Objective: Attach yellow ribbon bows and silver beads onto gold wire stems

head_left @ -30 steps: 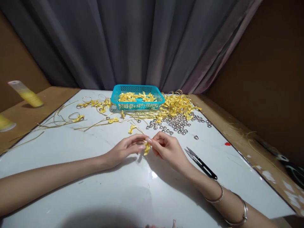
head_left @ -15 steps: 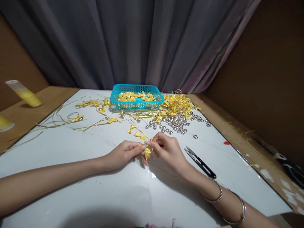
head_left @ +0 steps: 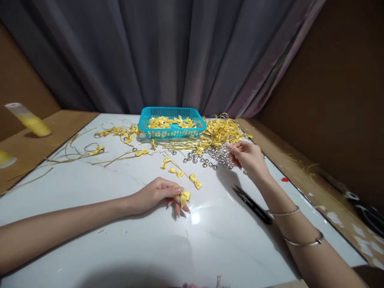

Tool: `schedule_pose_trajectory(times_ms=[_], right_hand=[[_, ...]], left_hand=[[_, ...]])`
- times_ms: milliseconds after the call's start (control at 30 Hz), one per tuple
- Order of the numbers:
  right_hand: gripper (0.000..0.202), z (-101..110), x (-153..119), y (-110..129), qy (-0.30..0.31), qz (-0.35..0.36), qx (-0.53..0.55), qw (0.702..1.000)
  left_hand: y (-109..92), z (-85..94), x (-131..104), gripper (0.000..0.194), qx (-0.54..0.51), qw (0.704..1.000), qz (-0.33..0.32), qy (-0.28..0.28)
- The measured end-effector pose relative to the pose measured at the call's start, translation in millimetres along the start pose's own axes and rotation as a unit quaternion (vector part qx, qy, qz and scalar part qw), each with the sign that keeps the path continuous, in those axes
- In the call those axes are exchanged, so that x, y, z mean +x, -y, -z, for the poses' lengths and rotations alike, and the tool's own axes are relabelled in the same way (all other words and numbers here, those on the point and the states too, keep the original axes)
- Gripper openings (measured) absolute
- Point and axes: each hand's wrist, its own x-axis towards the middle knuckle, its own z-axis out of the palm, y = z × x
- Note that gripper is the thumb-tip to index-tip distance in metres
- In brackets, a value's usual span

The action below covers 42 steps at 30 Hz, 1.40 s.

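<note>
A yellow ribbon bow [head_left: 185, 197] is pinched between the thumb and fingers of my left hand [head_left: 160, 192], low over the white table. My right hand [head_left: 247, 156] is over the right part of the small silver heart-like beads [head_left: 220, 154], by the yellow bow pile [head_left: 223, 130]. Its thumb and forefinger are pressed together, and I cannot make out what is between them. Loose bows lie just beyond my left hand, one bow [head_left: 195, 181] being the nearest. Black thread snips [head_left: 253, 205] lie below my right wrist.
At the back stands a turquoise basket [head_left: 172, 131] with yellow bows inside. Gold cords [head_left: 180, 145] lie in front of it, and more bows and cords [head_left: 97, 149] spread to the left. A yellow thread cone [head_left: 34, 123] leans at far left. Dark scissors [head_left: 367, 212] rest at far right.
My right hand has left the bow in my left hand and moved up and right to the silver beads. One bow now lies where my hands were together. My left hand stays almost in place.
</note>
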Motion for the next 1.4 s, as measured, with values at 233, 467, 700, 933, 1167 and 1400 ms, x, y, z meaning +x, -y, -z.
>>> schedule_pose_trajectory(times_ms=[233, 467, 700, 933, 1167, 1400], right_hand=[[0.020, 4.6, 7.5, -2.9, 0.071, -0.121, 0.161, 0.977], [0.030, 4.0, 8.3, -1.7, 0.124, -0.275, 0.332, 0.894], [0.016, 4.2, 0.4, 2.9, 0.195, -0.264, 0.365, 0.871], [0.030, -3.5, -2.4, -7.2, 0.322, -0.252, 0.298, 0.863], [0.011, -18.6, -4.2, -16.6, 0.320, -0.237, 0.262, 0.879], [0.017, -46.5, 10.1, 1.7, 0.297, -0.147, 0.153, 0.931]], left_hand=[[0.0, 0.0, 1.2, 0.035, 0.015, 1.000, 0.008, -0.015], [-1.4, -0.1, 2.1, 0.032, 0.068, 0.998, 0.016, 0.002], [-3.3, 2.3, 1.9, 0.031, 0.090, 0.995, 0.025, 0.045], [-2.9, 4.2, 1.0, 0.031, 0.093, 0.993, 0.028, 0.060], [-2.9, 5.1, 1.7, 0.029, 0.066, 0.995, 0.021, 0.071], [-4.0, 7.4, 1.1, 0.034, 0.077, 0.993, 0.008, 0.086]])
